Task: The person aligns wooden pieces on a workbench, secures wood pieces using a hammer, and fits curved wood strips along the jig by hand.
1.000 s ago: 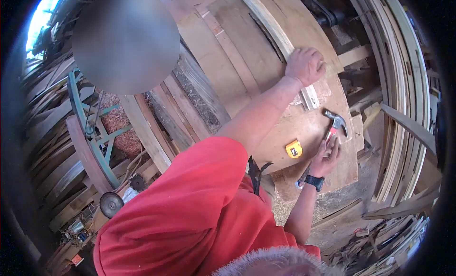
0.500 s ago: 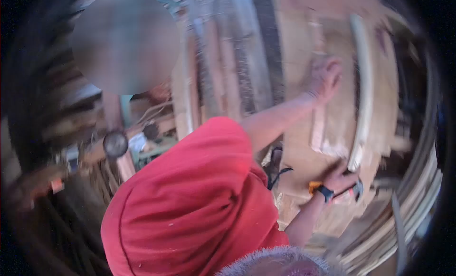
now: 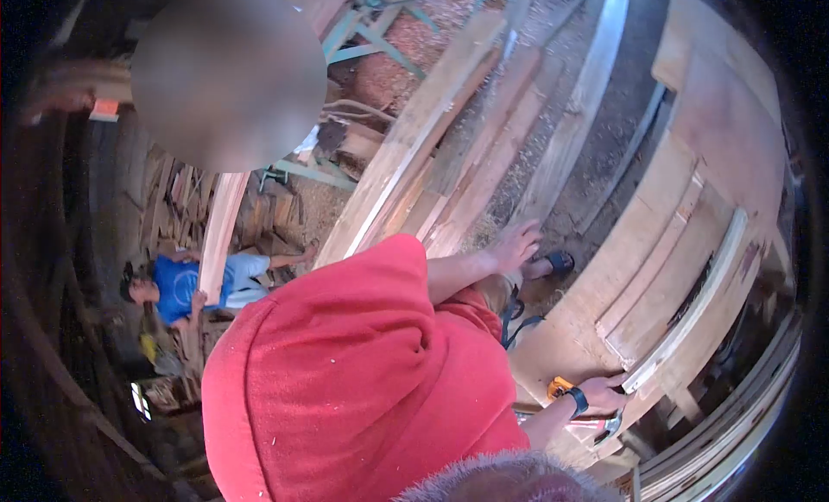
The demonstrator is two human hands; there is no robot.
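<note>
My left hand is off the bench, held out over my legs with its fingers apart and nothing in it. My right hand, with a dark watch on the wrist, is at the near end of a long pale wooden strip, its fingers around that end. The strip lies lengthwise on a plywood-topped bench, beside a dark gap. Next to the right wrist is a yellow tape measure. A claw hammer with a red handle lies just below that hand.
Long planks lie side by side behind the bench. A co-worker in a blue shirt holds an upright board. Curved strips are stacked beyond the bench. Shavings cover the floor.
My left hand has come away from the bench top toward my body. My right hand stays at the strip's end. The view has swung, and the co-worker now shows.
</note>
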